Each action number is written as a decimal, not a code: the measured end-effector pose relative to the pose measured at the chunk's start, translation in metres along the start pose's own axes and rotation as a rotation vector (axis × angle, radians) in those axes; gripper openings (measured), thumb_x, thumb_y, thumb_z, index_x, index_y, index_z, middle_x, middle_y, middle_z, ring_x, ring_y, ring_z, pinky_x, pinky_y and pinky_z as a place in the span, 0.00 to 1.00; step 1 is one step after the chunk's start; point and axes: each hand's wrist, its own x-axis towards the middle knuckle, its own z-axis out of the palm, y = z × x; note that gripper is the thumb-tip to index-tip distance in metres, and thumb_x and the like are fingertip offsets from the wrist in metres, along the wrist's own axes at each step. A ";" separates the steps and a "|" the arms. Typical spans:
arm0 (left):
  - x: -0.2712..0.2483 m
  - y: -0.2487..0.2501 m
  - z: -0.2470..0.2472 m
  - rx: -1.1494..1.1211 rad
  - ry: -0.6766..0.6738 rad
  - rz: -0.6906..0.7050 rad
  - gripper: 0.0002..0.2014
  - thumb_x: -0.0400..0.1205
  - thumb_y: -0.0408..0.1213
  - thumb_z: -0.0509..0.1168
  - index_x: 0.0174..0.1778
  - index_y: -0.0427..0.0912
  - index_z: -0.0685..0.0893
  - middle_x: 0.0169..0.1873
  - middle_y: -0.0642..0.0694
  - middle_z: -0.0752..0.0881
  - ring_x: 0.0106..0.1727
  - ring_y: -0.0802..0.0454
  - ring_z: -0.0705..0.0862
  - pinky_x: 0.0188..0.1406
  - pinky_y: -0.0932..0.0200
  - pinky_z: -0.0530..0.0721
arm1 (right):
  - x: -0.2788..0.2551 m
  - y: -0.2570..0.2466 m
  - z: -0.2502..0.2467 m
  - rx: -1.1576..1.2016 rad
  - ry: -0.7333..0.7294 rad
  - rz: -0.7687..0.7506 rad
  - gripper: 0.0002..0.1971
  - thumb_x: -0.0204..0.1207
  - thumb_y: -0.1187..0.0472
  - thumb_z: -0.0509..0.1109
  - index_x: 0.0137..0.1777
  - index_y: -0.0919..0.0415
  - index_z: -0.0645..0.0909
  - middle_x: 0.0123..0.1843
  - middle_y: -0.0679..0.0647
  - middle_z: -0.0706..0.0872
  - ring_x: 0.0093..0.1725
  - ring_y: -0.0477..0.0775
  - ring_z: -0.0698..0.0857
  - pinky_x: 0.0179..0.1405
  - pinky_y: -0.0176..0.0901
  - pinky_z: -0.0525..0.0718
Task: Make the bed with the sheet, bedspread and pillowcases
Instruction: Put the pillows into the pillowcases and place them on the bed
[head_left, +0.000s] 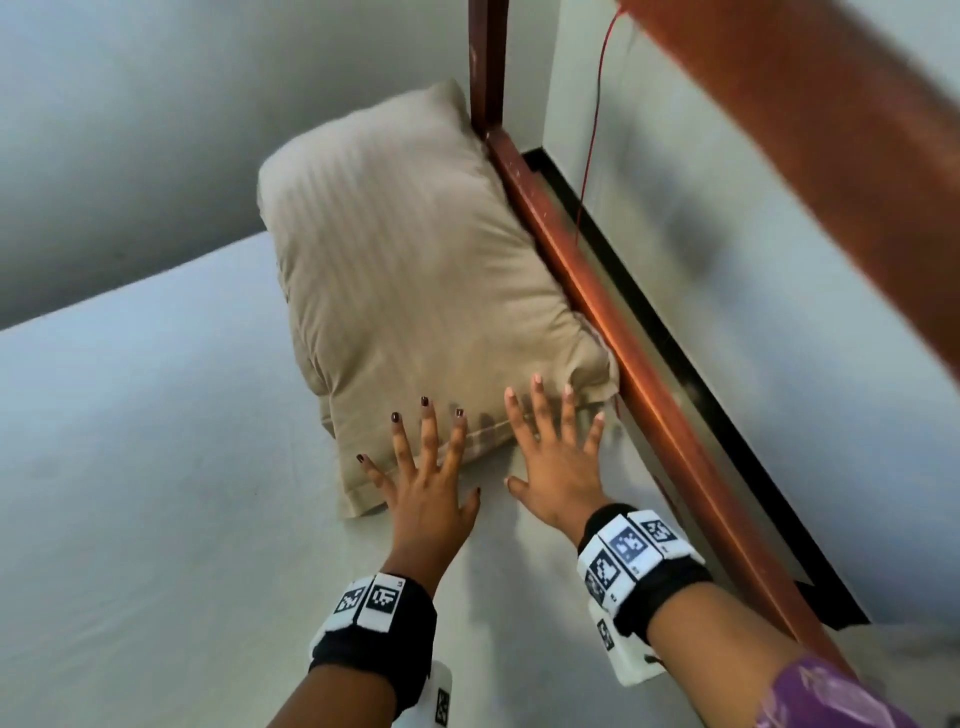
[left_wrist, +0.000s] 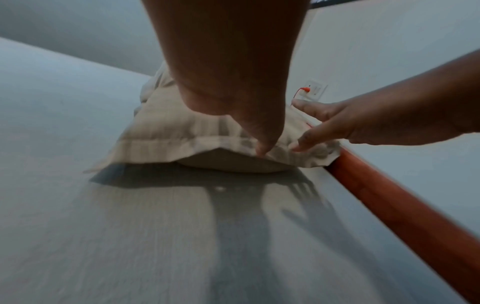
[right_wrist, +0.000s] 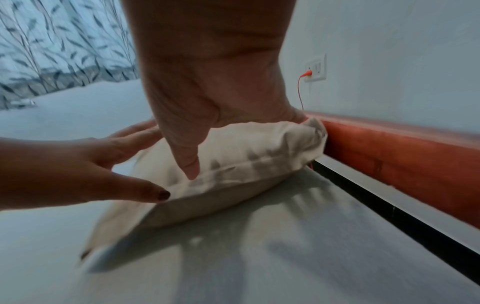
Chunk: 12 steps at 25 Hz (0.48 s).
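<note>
A beige striped pillow in its pillowcase (head_left: 410, 275) lies on the pale sheet (head_left: 130, 467), its long side against the wooden bed rail. My left hand (head_left: 426, 467) is spread flat, fingers straight, over the near hem of the pillow (left_wrist: 182, 131). Just to its right, my right hand (head_left: 556, 441) is spread the same way near the pillow's rail-side corner (right_wrist: 259, 144). Neither hand holds anything. In the wrist views the thumbs point down at the hem and both hands cast shadows on the sheet (left_wrist: 155, 236).
A reddish wooden bed rail (head_left: 618, 338) runs along the right with a post (head_left: 485, 62) behind the pillow. A red cable (head_left: 592, 135) hangs to a wall socket (right_wrist: 315, 67). Grey wall (head_left: 130, 130) stands behind the bed; a leaf-patterned curtain (right_wrist: 52, 41) is far left.
</note>
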 end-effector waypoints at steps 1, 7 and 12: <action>-0.009 0.007 -0.021 -0.001 0.014 0.017 0.51 0.70 0.54 0.71 0.85 0.59 0.47 0.85 0.45 0.41 0.84 0.35 0.37 0.69 0.17 0.42 | -0.020 -0.007 -0.014 0.029 0.016 0.000 0.51 0.78 0.40 0.64 0.79 0.46 0.22 0.79 0.55 0.18 0.79 0.70 0.25 0.75 0.80 0.38; -0.060 0.043 -0.149 0.013 0.040 0.084 0.46 0.75 0.52 0.68 0.85 0.55 0.49 0.85 0.43 0.43 0.84 0.38 0.37 0.75 0.25 0.35 | -0.132 -0.040 -0.092 0.190 0.084 0.027 0.48 0.79 0.42 0.65 0.83 0.49 0.30 0.82 0.57 0.24 0.80 0.70 0.29 0.77 0.74 0.39; -0.119 0.095 -0.197 -0.107 0.070 0.084 0.43 0.77 0.50 0.68 0.85 0.54 0.52 0.85 0.45 0.41 0.83 0.42 0.34 0.73 0.35 0.22 | -0.220 -0.033 -0.122 0.220 0.205 -0.001 0.47 0.79 0.44 0.65 0.83 0.49 0.32 0.82 0.58 0.24 0.80 0.70 0.28 0.78 0.74 0.42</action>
